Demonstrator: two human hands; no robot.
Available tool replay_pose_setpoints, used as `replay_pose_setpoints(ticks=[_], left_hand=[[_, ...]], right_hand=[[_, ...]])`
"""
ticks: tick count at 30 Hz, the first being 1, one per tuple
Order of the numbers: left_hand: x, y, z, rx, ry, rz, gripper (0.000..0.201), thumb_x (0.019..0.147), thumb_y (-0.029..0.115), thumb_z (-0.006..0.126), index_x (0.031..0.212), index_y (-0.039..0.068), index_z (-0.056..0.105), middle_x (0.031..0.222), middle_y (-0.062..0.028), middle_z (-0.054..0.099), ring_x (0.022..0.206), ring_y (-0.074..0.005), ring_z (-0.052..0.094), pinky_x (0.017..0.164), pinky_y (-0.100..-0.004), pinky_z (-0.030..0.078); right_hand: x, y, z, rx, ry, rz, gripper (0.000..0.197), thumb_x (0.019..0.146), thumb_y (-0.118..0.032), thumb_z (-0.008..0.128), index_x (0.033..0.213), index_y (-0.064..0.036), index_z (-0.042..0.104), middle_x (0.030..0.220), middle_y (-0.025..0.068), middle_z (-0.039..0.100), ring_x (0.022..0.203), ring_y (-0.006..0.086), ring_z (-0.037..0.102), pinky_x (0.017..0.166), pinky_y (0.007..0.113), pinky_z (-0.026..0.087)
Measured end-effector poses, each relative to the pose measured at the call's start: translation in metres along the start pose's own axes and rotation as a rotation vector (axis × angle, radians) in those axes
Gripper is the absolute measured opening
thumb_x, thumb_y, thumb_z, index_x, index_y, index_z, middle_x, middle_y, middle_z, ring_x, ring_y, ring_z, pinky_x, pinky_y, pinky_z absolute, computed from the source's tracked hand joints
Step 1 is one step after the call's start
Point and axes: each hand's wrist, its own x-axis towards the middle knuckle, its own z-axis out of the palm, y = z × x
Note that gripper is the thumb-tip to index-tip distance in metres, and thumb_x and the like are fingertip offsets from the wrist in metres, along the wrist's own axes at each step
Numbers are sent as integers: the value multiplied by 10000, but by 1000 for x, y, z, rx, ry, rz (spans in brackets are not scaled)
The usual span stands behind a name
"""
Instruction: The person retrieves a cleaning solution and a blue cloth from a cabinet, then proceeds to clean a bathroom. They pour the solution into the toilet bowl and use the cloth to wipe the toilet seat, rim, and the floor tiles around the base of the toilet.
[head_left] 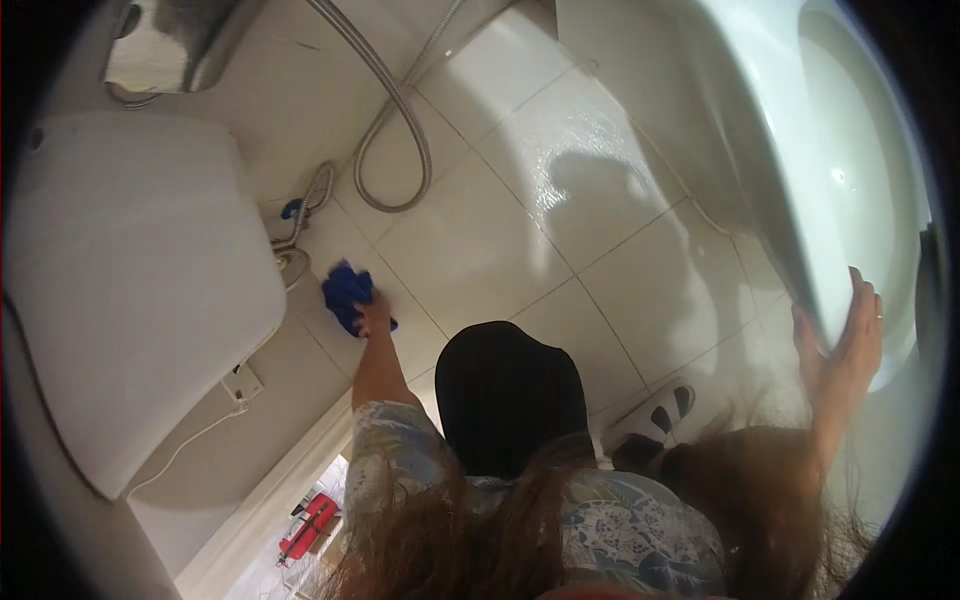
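Observation:
My left hand [374, 315] reaches out ahead and presses a crumpled blue cloth [346, 292] against the pale tiles. Its fingers are bent into the cloth and partly hidden by it. Off to the right, my right hand [845, 335] grips the rim of a white basin [775, 130], with the thumb on the outer side and the fingers over the edge. A ring shows on one of those fingers.
A white wall-mounted tank [150, 280] fills the left side. Metal hoses [395, 110] hang ahead, one looping low near a blue-handled valve [291, 209]. A socket [242, 383] with a cord sits below the tank. My slippered foot [650, 425] stands on glossy, wet-looking tiles [540, 150].

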Motion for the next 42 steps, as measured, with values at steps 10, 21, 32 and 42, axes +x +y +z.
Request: replay_pose_setpoints(ticks=[10,21,32,42], left_hand=[[-103,259,-1,-189,238,307,882,711,627,540,1285,0,303,1357,-357,117,1234,-551,134,961,-626,194],[11,131,4,-46,449,507,406,762,208,561,1090,-28,528,1170,-205,519,1068,-343,497,885,-449,420],[-39,184,-90,-1282,49,813,519,771,196,645,1170,-64,439,1188,-163,501,1061,-307,508,903,-384,435],[-128,303,-38,-67,258,1065,413,734,194,638,1097,45,511,1134,-160,502,1144,-342,381,942,-436,313]], right_hand=[[2,-6,0,-74,-19,-20,620,701,-294,699,1182,6,447,1013,194,550,910,336,558,762,429,464],[4,-8,-4,-65,-27,-8,632,689,-315,706,1174,-5,444,950,184,564,872,331,565,779,438,460],[2,-3,-3,-93,-48,-29,648,692,-350,701,1184,-18,441,1004,177,568,925,345,571,907,476,414],[3,-5,5,-14,32,-48,601,697,-291,697,1162,5,457,951,173,556,843,318,565,719,408,466]])
